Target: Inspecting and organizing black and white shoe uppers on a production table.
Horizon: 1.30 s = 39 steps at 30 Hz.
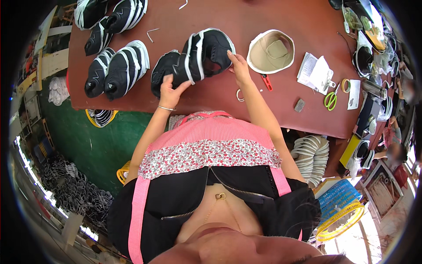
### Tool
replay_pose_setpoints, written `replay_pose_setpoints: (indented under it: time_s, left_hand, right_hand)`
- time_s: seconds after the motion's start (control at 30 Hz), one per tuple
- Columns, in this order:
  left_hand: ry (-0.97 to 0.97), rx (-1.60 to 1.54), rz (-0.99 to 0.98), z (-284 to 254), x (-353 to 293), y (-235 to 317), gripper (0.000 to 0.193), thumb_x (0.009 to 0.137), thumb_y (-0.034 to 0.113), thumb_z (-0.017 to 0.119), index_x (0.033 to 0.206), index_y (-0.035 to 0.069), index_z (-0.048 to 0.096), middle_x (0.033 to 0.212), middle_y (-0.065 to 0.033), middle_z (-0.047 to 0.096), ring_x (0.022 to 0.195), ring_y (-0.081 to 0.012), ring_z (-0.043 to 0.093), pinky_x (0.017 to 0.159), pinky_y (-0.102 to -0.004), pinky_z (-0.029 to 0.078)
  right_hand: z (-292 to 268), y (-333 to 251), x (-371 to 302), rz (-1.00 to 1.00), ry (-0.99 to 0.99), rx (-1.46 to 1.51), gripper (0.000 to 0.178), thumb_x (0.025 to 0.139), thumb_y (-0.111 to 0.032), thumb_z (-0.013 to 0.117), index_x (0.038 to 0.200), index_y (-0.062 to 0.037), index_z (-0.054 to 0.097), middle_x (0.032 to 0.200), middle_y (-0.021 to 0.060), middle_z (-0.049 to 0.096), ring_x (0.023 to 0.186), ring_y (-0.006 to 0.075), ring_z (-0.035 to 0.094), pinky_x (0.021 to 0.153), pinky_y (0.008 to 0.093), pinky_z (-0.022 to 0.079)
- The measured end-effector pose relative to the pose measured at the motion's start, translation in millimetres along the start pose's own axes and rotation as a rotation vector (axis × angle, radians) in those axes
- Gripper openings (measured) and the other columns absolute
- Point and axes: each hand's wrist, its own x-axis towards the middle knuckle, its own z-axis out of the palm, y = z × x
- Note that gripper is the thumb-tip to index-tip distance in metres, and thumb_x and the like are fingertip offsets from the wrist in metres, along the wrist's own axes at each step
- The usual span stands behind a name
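Note:
Over the far middle of the table, a nested bundle of black shoe uppers [180,66] with white edges lies across both my hands. My left hand [169,94] grips its near left side, thumb stretched along the lower edge. At the right end, my right hand [239,69] pinches the rim of the foremost upper, whose lace holes and opening show. To the left of the bundle stand more stacked black uppers [124,72], and behind them further stacks [127,16] reach the far edge of the table.
The reddish-brown table [184,13] holds a beige, white-rimmed fabric bowl shape [259,46], a red cutter [267,83], clipped papers [310,68], green-handled scissors [330,102], a tape roll [346,86] and a grey block [300,105]. Blue and yellow baskets [338,200] stand at my right.

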Motion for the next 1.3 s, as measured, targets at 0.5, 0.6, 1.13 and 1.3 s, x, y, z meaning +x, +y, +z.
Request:
replay_pose_setpoints:
  time_s: [0.5,0.6,1.13,1.3]
  left_hand:
    - [0.11,0.956,0.592,-46,141,2,0.036,0.08,0.022,0.08,0.109,0.009,0.065,0.101,-0.006,0.066,0.1,-0.0304,0.058,0.088,-0.045,0.046]
    - [0.25,1.075,0.528,-33,137,4,0.037,0.08,0.019,0.08,0.113,0.008,0.065,0.104,-0.0084,0.065,0.103,-0.0318,0.058,0.091,-0.0461,0.045]
    - [-0.061,0.74,0.585,-32,-59,54,0.026,0.082,0.023,0.076,0.105,0.012,0.069,0.095,-0.0015,0.065,0.095,-0.0212,0.061,0.098,-0.0431,0.043]
    - [-0.109,0.856,0.471,-76,-60,-3,0.027,0.081,0.016,0.077,0.106,0.01,0.067,0.098,-0.0043,0.065,0.096,-0.0247,0.062,0.101,-0.0453,0.044]
  right_hand:
    - [-2,26,-39,0.032,-0.063,0.089,0.05,0.1,-0.034,0.064,0.131,0.0043,0.062,0.128,0.014,0.065,0.112,0.0199,0.062,0.098,0.0335,0.047]
    - [-7,47,-37,-0.387,0.203,-0.468,0.045,0.1,-0.033,0.063,0.12,0.0069,0.068,0.124,0.0166,0.067,0.112,0.0217,0.062,0.097,0.0329,0.046]
    - [100,11,-90,0.233,-0.568,0.624,0.045,0.106,-0.034,0.056,0.134,0.0002,0.054,0.126,0.0097,0.065,0.113,0.0198,0.063,0.1,0.0368,0.052]
    - [107,46,-42,-0.161,-0.415,-0.137,0.032,0.101,-0.022,0.064,0.125,-0.0009,0.062,0.111,0.0086,0.07,0.099,0.0155,0.064,0.088,0.0321,0.052]
